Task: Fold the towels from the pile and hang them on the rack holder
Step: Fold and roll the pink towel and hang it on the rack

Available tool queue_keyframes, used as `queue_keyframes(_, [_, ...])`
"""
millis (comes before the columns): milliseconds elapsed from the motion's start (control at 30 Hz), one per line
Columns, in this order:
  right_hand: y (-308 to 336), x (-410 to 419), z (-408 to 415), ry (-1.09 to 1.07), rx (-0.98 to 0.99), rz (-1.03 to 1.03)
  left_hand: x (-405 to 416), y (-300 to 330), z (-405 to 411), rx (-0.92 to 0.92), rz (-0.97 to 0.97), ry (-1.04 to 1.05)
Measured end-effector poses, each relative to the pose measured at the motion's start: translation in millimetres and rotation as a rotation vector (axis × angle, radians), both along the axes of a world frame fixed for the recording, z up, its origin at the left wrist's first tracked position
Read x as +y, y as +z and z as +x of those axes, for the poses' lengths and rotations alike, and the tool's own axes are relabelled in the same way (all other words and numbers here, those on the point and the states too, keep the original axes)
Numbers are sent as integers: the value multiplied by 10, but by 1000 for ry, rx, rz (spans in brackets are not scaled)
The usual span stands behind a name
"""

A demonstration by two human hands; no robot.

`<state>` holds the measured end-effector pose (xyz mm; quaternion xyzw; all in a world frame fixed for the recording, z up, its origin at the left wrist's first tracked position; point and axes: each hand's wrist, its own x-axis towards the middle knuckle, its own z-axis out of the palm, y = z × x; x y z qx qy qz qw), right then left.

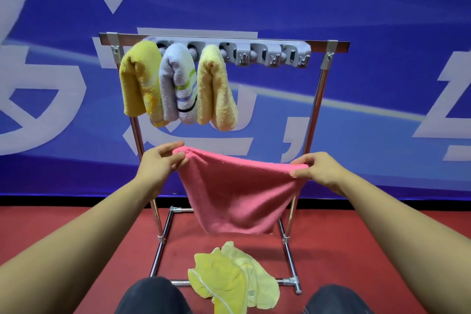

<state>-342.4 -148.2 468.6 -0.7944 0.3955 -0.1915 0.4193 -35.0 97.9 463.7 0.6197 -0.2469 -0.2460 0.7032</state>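
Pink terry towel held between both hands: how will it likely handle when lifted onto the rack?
The pink terry towel is probably floppy: it sags between the left hand and right hand. Likely light, since fingertip pinches hold it. The looped pile suggests it won't slip.

Pink towel (239, 194) hangs folded before rack holder (229, 52) bearing three towels.

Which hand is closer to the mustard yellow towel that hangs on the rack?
Left. The left hand is below the mustard yellow towel; the right hand is far to its right.
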Motion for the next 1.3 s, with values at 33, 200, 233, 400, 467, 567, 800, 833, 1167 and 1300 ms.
queue_keyframes(33, [10,-5,-2,12,35,-27,-2,-3,19,-59,29,0])
queue_keyframes(200, [-8,-122,22,133,281,-218,-1,-38,157,-416,248,-26])
queue_keyframes(233, [-18,-146,28,155,331,-260,-5,-51,183,-460,293,-31])
queue_keyframes(400, [-72,-182,55,200,392,-293,-11,-127,247,-528,387,-50])
queue_keyframes(467, [-113,-201,59,188,373,-295,-12,-164,264,-592,440,-62])
queue_keyframes(567, [-181,-235,57,172,338,-287,-3,-193,263,-673,553,-86])
queue_keyframes(800, [-229,-257,-23,125,176,-217,38,-230,261,-810,721,-209])
queue_keyframes(833, [-242,-268,-36,132,169,-212,39,-229,259,-852,746,-216])
queue_keyframes(1167, [-163,-212,-114,247,156,-97,77,-213,379,-929,805,-261])
queue_keyframes(1300, [-186,-205,-149,240,197,-134,109,-249,424,-961,801,-270])
